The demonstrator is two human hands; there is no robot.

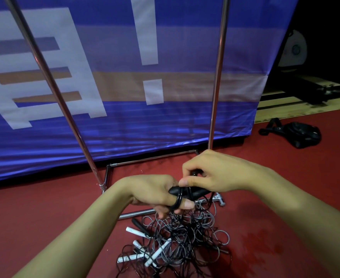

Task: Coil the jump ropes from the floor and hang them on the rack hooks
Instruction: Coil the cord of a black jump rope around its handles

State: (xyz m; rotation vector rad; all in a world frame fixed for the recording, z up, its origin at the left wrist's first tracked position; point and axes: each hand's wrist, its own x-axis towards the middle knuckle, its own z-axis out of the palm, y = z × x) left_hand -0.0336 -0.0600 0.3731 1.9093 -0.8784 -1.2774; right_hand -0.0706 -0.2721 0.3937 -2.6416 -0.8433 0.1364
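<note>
My left hand [157,194] grips a black jump rope [195,193] by its handles, with several turns of black cord looped around my fingers. My right hand [211,173] is just above it, pinching the cord against the handles between thumb and fingers. Cord trails down from my hands into a tangled pile of ropes [177,245] on the red floor, black and grey cords with white and black handles. The metal rack [218,77] stands right behind the pile; its two uprights rise out of the top of the view, and no hooks are visible.
A blue banner [125,77] with white characters hangs behind the rack. The rack's base bars [137,212] lie on the red floor around the pile. A black bag with straps [301,134] lies at the right, with dark equipment behind it.
</note>
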